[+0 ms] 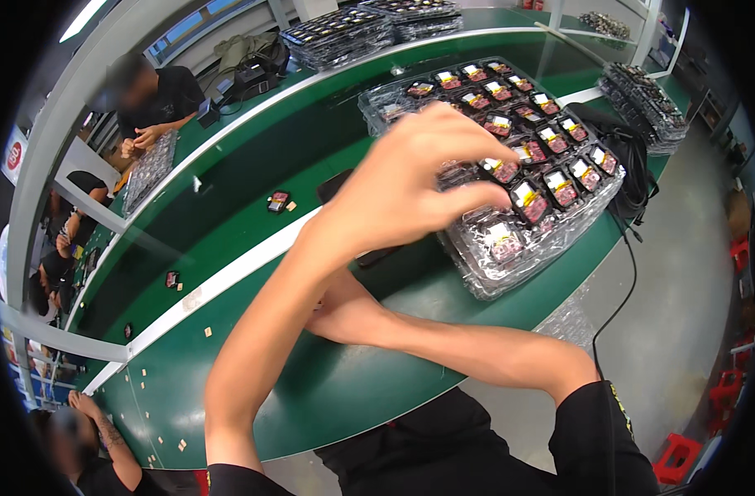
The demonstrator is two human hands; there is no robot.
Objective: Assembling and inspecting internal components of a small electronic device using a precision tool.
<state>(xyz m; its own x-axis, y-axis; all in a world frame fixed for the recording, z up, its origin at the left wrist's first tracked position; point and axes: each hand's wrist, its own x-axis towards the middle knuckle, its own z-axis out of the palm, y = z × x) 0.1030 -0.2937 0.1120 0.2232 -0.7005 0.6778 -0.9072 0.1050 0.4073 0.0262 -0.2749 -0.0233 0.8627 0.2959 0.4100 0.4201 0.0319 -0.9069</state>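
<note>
My left hand (419, 178) reaches over a clear plastic tray (468, 256) with its thumb and fingers apart, slightly blurred. Between the fingertips sits one small black square part (499, 169), with a white and yellow label and a reddish face; it appears to rest in the tray. Rows of the same parts fill most of the tray's pockets, and more clear trays lie stacked underneath. My right arm crosses below the left one. The right hand (336, 312) is low over the green table, its fingers hidden behind my left forearm.
A dark flat object (377, 255) lies partly under my left hand. A black bag with a cable (633, 178) is beside the trays. Loose parts (279, 201) lie on the green belt beyond a white rail (204, 293). More tray stacks (336, 40) stand behind. Co-workers sit at left.
</note>
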